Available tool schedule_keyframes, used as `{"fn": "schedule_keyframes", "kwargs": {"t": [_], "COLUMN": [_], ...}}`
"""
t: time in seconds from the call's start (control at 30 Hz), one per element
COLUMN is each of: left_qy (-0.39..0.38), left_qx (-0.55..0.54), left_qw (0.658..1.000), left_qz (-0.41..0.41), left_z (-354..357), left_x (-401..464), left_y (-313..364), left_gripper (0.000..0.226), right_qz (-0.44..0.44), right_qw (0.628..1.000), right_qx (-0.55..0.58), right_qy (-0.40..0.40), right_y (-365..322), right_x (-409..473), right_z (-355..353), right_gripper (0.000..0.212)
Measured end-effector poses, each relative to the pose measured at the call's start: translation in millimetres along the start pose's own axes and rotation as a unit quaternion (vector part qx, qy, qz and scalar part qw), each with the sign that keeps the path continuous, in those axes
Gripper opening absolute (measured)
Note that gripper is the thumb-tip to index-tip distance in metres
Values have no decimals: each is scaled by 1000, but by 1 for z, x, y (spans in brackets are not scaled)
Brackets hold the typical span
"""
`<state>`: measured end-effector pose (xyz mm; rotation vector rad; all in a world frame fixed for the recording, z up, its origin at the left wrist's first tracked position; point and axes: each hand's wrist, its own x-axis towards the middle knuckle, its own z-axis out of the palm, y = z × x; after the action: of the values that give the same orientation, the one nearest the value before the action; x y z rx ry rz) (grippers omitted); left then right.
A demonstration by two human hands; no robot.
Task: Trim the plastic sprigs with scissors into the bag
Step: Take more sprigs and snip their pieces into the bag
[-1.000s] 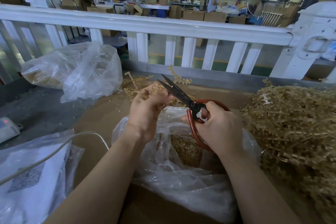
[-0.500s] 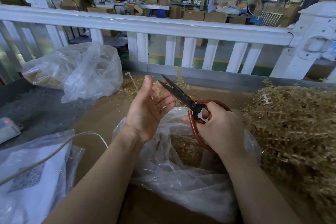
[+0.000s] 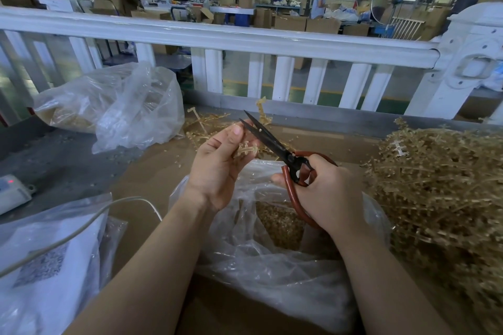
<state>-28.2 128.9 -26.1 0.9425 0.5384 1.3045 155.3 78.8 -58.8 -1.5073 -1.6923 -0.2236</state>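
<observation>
The left hand (image 3: 217, 168) pinches a light, springy plastic sprig (image 3: 246, 148) by its stem above the open bag (image 3: 261, 261); the right hand (image 3: 324, 196) grips the scissors (image 3: 275, 144), blades parted beside it.

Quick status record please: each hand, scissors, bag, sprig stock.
left hand: pinching a sprig by the blades
right hand: gripping scissors, red handles
blades: slightly open, pointing up-left
bag: open beneath both hands, cut bits inside
pile: untrimmed sprigs, right of bag
</observation>
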Motion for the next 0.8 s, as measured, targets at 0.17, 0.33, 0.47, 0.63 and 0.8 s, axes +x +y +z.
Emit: {"fn": "schedule_keyframes", "kwargs": {"t": [0.17, 0.33, 0.47, 0.63, 0.8], "left_qy": [3, -22, -34, -8, 21], "left_qx": [3, -18, -27, -30, 0], "left_qw": [1000, 999, 999, 999, 998], "left_qz": [2, 23, 27, 33, 60], "left_z": [2, 3, 3, 3, 2], "left_x": [-1, -2, -3, -1, 1], "left_y": [2, 2, 2, 2, 1], "left_gripper": [19, 13, 18, 16, 23], "right_qz": [2, 7, 9, 22, 13], "right_qw": [1000, 1000, 1000, 1000, 1000], "right_qx": [5, -8, -8, -17, -15], "right_qy": [1, 3, 1, -7, 13], "right_y": [-3, -5, -5, -7, -8], "right_x": [1, 1, 2, 3, 2], "right_z": [-2, -2, -2, -2, -3], "right_gripper": [48, 52, 53, 56, 54]}}
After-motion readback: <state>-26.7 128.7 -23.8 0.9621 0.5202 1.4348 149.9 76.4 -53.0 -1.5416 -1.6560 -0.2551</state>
